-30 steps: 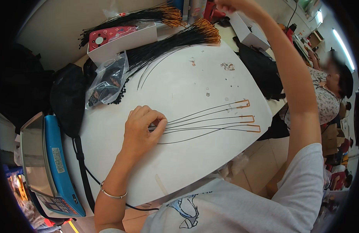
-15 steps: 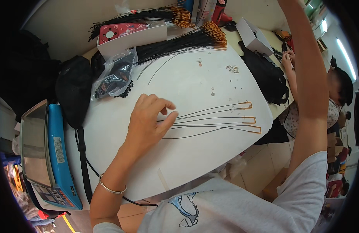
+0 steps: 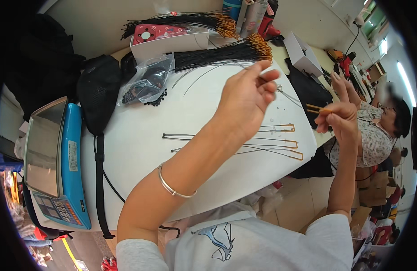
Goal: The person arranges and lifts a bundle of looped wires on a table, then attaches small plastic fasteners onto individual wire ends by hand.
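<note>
Pinched in the fingers of my right hand (image 3: 339, 118) is the orange end of a thin black cable (image 3: 313, 108), held up past the table's right edge. Its black part slants toward my left hand (image 3: 251, 92), whose loosely bent, parted fingers are close by the cable's far end; no firm grip shows. Below my left forearm, several similar black cables (image 3: 271, 145) lie on the white table, with orange U-shaped ends pointing right. The forearm hides their middle parts.
Thick bundles of black cables with orange ends (image 3: 222, 54) lie at the back, by a white box (image 3: 172, 44) and a clear bag of black parts (image 3: 150, 79). A blue scale (image 3: 73, 167) stands left. A person (image 3: 375, 122) sits at the right.
My right arm has come down from the upper right, and its hand now holds a cable's orange end. My left hand has moved right and up, away from the cables on the table.
</note>
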A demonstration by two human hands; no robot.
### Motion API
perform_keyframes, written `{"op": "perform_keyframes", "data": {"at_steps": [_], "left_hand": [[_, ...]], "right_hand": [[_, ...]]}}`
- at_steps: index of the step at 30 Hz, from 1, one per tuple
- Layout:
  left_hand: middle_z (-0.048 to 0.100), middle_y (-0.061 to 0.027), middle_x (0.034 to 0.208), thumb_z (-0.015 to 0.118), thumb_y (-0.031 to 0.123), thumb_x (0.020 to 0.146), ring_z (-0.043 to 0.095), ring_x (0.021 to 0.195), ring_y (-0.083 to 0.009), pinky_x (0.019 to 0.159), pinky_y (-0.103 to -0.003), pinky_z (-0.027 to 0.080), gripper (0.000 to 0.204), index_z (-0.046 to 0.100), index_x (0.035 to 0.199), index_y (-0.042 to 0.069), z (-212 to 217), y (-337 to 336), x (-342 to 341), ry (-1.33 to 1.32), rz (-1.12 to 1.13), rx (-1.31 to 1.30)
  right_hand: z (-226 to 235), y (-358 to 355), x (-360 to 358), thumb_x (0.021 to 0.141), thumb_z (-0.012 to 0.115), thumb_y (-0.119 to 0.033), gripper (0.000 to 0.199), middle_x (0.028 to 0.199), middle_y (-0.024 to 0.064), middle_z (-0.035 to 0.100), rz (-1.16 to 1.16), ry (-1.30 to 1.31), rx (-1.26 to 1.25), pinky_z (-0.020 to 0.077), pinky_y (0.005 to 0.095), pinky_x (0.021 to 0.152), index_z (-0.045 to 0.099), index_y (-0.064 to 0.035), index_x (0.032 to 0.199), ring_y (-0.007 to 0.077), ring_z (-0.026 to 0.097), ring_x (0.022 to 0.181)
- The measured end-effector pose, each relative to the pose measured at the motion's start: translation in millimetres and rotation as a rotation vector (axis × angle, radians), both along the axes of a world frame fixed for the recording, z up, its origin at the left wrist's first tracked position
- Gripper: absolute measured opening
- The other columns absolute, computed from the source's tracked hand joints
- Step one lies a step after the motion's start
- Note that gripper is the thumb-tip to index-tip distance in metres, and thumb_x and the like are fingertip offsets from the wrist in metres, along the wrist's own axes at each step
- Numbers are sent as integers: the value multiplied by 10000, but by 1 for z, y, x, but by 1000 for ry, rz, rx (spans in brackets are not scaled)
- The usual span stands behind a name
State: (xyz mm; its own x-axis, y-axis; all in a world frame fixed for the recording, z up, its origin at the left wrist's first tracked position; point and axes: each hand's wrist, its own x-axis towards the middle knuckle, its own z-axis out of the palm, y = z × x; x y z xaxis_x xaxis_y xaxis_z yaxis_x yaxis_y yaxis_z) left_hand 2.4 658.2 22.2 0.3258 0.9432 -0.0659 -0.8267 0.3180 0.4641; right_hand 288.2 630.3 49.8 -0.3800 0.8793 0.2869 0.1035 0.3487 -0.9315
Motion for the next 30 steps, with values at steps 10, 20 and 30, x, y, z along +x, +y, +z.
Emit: {"op": "perform_keyframes", "data": {"at_steps": [10, 20, 30], "left_hand": [[604, -104, 956, 447, 139, 1052, 543, 789, -114, 684, -218, 477, 242, 579, 1147, -40, -39, 0, -20, 273, 346, 21], [598, -87, 911, 369, 149, 1074, 535, 751, -109, 663, -234, 475, 277, 578, 1104, -30, -62, -26, -3, 507, 422, 140], [606, -84, 908, 435, 133, 1041, 546, 700, -114, 627, -233, 482, 234, 588, 1094, -36, -80, -28, -30, 667, 289, 135]], "right_hand": [[-47, 16, 50, 878, 695, -113, 273, 880, 128, 719, -366, -192, -356, 491, 198, 633, 697, 43, 1102, 145, 643, 700], [-38, 60, -157, 864, 729, -146, 348, 1033, 129, 710, -81, -321, 186, 507, 270, 845, 658, -7, 1175, 169, 658, 941], [-68, 59, -222, 868, 730, -91, 135, 841, 71, 714, 10, -120, -97, 513, 207, 705, 712, -1, 968, 109, 639, 754]]}}
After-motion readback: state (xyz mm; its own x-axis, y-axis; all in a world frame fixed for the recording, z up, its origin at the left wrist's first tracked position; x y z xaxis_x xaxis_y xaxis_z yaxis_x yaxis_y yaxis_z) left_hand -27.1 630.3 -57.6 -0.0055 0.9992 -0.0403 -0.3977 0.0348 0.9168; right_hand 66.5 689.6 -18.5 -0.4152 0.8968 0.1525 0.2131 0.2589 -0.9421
